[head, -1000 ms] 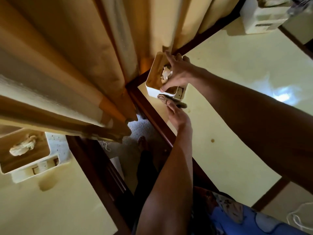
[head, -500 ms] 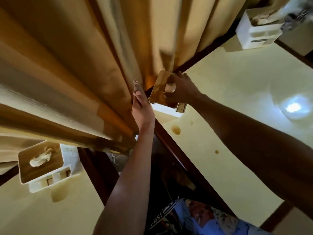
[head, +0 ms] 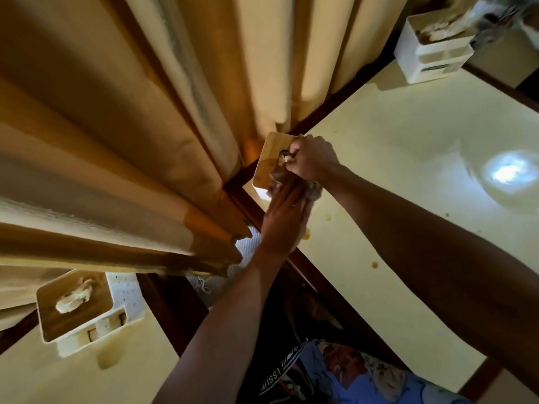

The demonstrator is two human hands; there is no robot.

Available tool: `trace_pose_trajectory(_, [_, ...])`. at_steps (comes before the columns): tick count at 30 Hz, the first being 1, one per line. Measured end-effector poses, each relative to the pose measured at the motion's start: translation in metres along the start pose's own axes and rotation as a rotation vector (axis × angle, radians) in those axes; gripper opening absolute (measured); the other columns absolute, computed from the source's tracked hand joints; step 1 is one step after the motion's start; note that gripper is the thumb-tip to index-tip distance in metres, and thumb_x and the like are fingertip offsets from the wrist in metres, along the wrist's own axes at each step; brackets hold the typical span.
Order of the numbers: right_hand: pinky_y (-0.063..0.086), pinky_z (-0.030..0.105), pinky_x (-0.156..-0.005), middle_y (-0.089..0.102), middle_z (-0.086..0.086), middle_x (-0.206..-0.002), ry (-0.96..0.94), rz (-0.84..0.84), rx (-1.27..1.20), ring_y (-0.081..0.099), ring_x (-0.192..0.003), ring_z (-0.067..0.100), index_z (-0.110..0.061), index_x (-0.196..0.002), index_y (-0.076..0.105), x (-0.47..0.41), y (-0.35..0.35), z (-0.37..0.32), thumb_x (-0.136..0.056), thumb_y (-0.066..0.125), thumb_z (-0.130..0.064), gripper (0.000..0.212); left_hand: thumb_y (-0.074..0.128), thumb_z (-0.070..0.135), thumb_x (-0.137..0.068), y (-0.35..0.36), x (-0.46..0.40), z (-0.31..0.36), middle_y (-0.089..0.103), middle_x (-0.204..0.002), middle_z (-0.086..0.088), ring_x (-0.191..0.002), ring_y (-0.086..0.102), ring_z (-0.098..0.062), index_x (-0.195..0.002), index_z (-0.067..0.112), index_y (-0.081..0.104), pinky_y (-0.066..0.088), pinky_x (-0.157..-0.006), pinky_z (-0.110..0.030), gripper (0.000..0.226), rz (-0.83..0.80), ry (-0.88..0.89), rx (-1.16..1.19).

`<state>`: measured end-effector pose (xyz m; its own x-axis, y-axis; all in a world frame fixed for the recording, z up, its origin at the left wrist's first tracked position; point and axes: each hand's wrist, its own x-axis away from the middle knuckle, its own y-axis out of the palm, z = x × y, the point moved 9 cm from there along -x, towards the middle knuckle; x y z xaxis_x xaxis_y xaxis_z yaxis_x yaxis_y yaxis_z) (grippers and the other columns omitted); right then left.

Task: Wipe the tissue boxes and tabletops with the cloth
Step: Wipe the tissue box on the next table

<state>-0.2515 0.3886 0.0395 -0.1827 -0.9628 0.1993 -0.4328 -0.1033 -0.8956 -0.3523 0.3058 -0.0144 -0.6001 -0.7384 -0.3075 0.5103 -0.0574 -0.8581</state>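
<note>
Our right hand (head: 313, 161) grips the tissue box (head: 269, 158) to steady it on the desk (head: 408, 170) while our left hand (head: 284, 220), fingers flat, presses the cloth (head: 312, 191) against its side.

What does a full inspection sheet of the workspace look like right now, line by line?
Surface: glossy pale yellow tabletop with brown spots near its dark wood edge; a second tabletop lower left, stained beside its box.
Job's things: middle tissue box at the table corner; brownish cloth against its near side; left tissue box; far tissue box.
Clutter: nothing seen.
Grippers: right hand grips the middle box top; left hand, fingers flat, presses the cloth.
Cables: loose white string on the floor.
Surroundings: tan curtains, grey carpet between the tables.
</note>
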Motion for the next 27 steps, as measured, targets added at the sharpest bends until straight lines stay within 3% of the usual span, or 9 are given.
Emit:
trace_pose_trajectory(3, [0.047,0.034,-0.086,0.074,0.011,-0.114,-0.015,-0.008,0.010,0.067,-0.109,0.033,-0.014,-0.117,0.076,-0.003,0.000,0.001,-0.092,0.072,-0.033,0.032,0.045,0.032,-0.111,-0.001,-0.011,0.006,0.060,-0.147,-0.007,-0.145,0.047,-0.020,-0.141,0.010,0.063,0.039,-0.119,-0.042,0.041,-0.002,-0.040,0.092])
trace_pose_trajectory(6, [0.045,0.033,-0.083,0.074,0.011,-0.112,0.008,-0.020,0.022,0.067,-0.108,0.034,-0.015,-0.113,0.076,-0.008,0.002,0.004,-0.092,0.070,-0.037,0.031,0.044,0.029,-0.113,-0.013,0.004,-0.022,0.053,-0.155,-0.007,-0.150,0.040,-0.016,-0.146,0.010,0.058,0.044,-0.116,-0.042,0.040,0.013,0.016,0.081])
trace_pose_trajectory(9, [0.043,0.035,-0.080,0.069,0.012,-0.111,0.040,-0.022,0.015,0.065,-0.108,0.035,-0.015,-0.111,0.075,-0.010,0.006,0.008,-0.094,0.066,-0.038,0.030,0.035,0.033,-0.114,-0.026,0.013,-0.068,0.042,-0.163,-0.003,-0.155,0.030,-0.014,-0.153,0.013,0.050,0.049,-0.112,-0.046,0.045,-0.022,-0.086,0.098])
trace_pose_trajectory(11, [0.042,0.035,-0.077,0.066,0.012,-0.112,0.052,-0.017,0.009,0.064,-0.108,0.036,-0.015,-0.115,0.071,-0.009,0.007,0.009,-0.094,0.066,-0.037,0.031,0.030,0.036,-0.114,-0.026,0.006,-0.082,0.035,-0.166,0.000,-0.158,0.019,-0.011,-0.157,0.017,0.043,0.035,-0.123,-0.047,0.048,-0.112,-0.109,0.091])
trace_pose_trajectory(13, [0.043,0.036,-0.080,0.065,0.013,-0.115,0.042,-0.028,0.020,0.063,-0.111,0.036,-0.013,-0.119,0.069,-0.008,0.008,0.008,-0.094,0.068,-0.037,0.035,0.031,0.034,-0.115,-0.029,-0.008,-0.089,0.031,-0.168,0.003,-0.158,0.012,-0.005,-0.159,0.020,0.039,0.018,-0.130,-0.037,0.047,-0.152,-0.133,0.089])
trace_pose_trajectory(16, [0.046,0.035,-0.085,0.064,0.011,-0.121,0.026,-0.039,0.000,0.061,-0.114,0.033,-0.015,-0.118,0.071,-0.007,0.006,0.007,-0.091,0.076,-0.041,0.038,0.031,0.035,-0.115,-0.029,-0.038,-0.101,0.027,-0.169,0.006,-0.158,0.010,-0.004,-0.161,0.019,0.035,0.012,-0.129,-0.026,0.050,-0.179,-0.171,0.088])
trace_pose_trajectory(19, [0.048,0.036,-0.086,0.063,0.010,-0.122,0.033,-0.025,-0.015,0.062,-0.113,0.032,-0.015,-0.117,0.069,-0.007,0.006,0.008,-0.090,0.076,-0.049,0.044,0.036,0.027,-0.113,-0.020,-0.070,-0.101,0.026,-0.169,-0.003,-0.158,0.009,-0.012,-0.161,0.010,0.031,0.009,-0.131,-0.032,0.052,-0.260,-0.046,0.026])
trace_pose_trajectory(22, [0.049,0.036,-0.086,0.061,0.010,-0.126,0.038,-0.014,-0.014,0.063,-0.113,0.032,-0.015,-0.122,0.068,-0.006,0.005,0.007,-0.092,0.074,-0.048,0.045,0.035,0.022,-0.113,-0.016,-0.103,-0.101,0.024,-0.169,-0.003,-0.157,0.006,-0.013,-0.161,0.010,0.028,-0.010,-0.122,-0.014,0.050,-0.289,-0.021,-0.026])
trace_pose_trajectory(27, [0.048,0.036,-0.090,0.060,0.007,-0.132,0.024,-0.033,0.028,0.057,-0.123,0.029,-0.018,-0.124,0.070,-0.006,0.004,0.004,-0.095,0.071,-0.045,0.040,0.026,0.030,-0.114,0.006,-0.144,-0.101,0.018,-0.172,0.003,-0.159,0.013,-0.018,-0.164,0.016,0.026,0.010,-0.126,-0.027,0.051,-0.422,-0.044,-0.011])
